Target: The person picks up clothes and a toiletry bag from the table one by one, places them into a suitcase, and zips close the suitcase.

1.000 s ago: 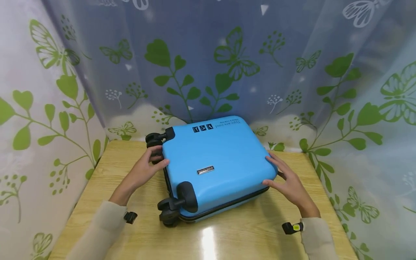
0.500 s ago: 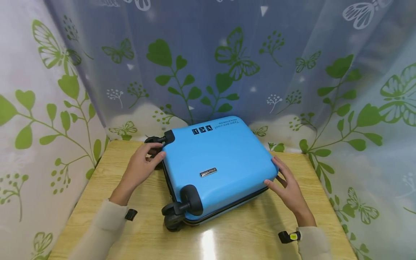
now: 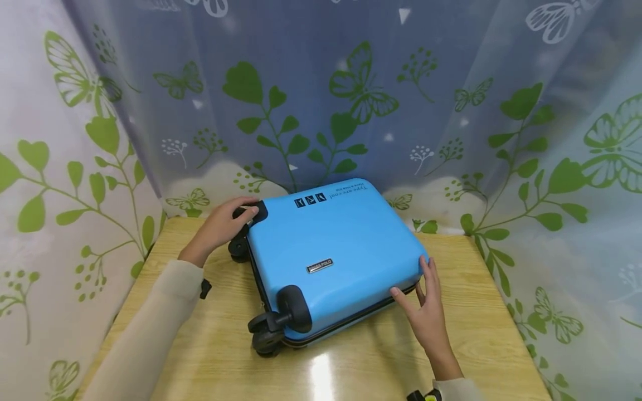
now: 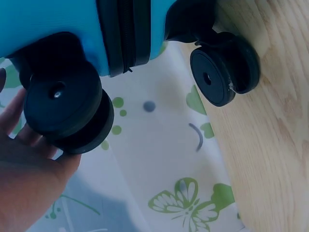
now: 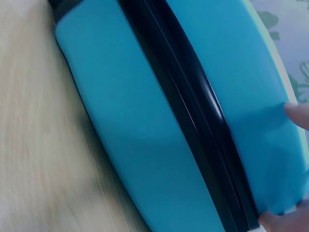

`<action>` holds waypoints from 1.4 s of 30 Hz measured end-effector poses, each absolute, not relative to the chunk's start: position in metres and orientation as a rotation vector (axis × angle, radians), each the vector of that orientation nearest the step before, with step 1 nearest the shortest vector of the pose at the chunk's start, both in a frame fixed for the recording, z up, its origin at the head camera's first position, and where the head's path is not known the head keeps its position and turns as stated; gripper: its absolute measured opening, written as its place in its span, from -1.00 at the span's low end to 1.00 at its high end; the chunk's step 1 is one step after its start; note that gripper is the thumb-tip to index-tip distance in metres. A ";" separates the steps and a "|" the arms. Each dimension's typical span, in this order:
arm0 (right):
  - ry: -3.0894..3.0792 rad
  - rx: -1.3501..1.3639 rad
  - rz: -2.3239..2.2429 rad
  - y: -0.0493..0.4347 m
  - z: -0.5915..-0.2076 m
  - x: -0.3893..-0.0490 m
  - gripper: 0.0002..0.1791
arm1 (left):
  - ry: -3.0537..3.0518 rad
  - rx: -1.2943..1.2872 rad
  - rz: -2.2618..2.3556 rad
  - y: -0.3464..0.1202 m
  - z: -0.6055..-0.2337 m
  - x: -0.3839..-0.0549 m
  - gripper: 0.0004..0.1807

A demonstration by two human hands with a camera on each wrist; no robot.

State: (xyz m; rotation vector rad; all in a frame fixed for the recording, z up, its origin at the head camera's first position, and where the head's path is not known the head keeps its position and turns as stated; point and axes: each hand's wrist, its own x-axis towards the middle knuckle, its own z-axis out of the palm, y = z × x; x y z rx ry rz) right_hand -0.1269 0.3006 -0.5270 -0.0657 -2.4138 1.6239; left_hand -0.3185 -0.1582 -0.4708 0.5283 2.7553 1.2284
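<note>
A light blue hard-shell suitcase lies flat, its black wheels toward the left. My left hand grips the far-left corner, thumb on the black corner guard. In the left wrist view, that hand's fingers reach behind the upper caster wheel. At the right end, my right hand touches the near-right corner with spread, mostly straight fingers. The right wrist view shows its fingertips against the blue shell beside the black zipper seam. Another caster sticks out at the near-left corner.
The suitcase lies on a light wooden table. Curtains with green leaf and butterfly prints stand close behind it and along both sides. The suitcase's far edge is near the back curtain.
The suitcase has turned slightly, its near-left caster shifting right and nearer. My left hand has moved away from me to the far-left corner. My right hand has slid nearer and left around its corner.
</note>
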 end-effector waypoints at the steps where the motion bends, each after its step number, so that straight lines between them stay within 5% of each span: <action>1: -2.406 -0.084 1.629 0.297 -0.527 -0.126 0.11 | 2.743 0.521 1.227 -0.157 -0.472 -0.321 -0.36; 16: -2.450 -0.074 1.612 0.294 -0.527 -0.127 0.18 | 2.705 0.501 1.269 -0.160 -0.473 -0.314 -0.37; 42: -2.499 0.222 1.687 0.325 -0.527 -0.190 -0.03 | 2.650 0.470 1.282 -0.202 -0.470 -0.258 -0.50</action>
